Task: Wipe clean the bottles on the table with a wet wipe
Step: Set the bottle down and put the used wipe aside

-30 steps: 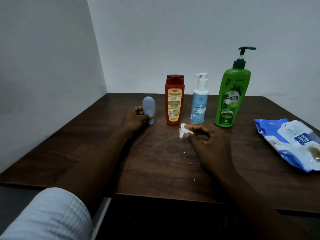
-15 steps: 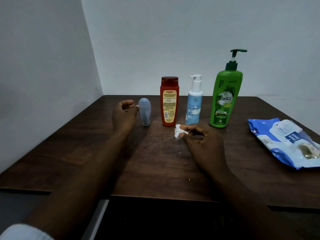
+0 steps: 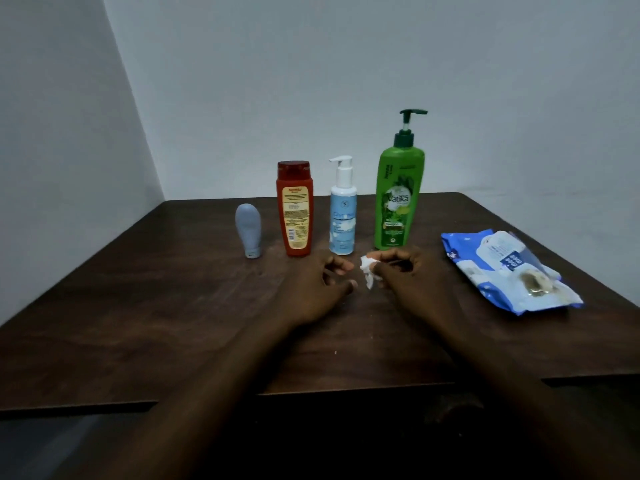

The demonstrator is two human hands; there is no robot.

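Now the left hand [image 3: 313,289] has let go of the small grey bottle [image 3: 248,230] and come across the desk [image 3: 166,313] to the middle, just beside the right hand [image 3: 412,282]. Its grip is slack, the fingers loosely curled round nothing. The right hand's grip pinches the crumpled wet wipe [image 3: 367,273] just in front of the white pump bottle [image 3: 343,220]. The grey bottle stands free, cap down, at the left end of the row beside the red bottle [image 3: 295,209]. The green pump bottle [image 3: 398,202] closes the row on the right, and the wipes pack [image 3: 509,271] lies further right. By my reading the grey bottle is done, and the hands are meeting to refold the wipe or pick the next bottle.
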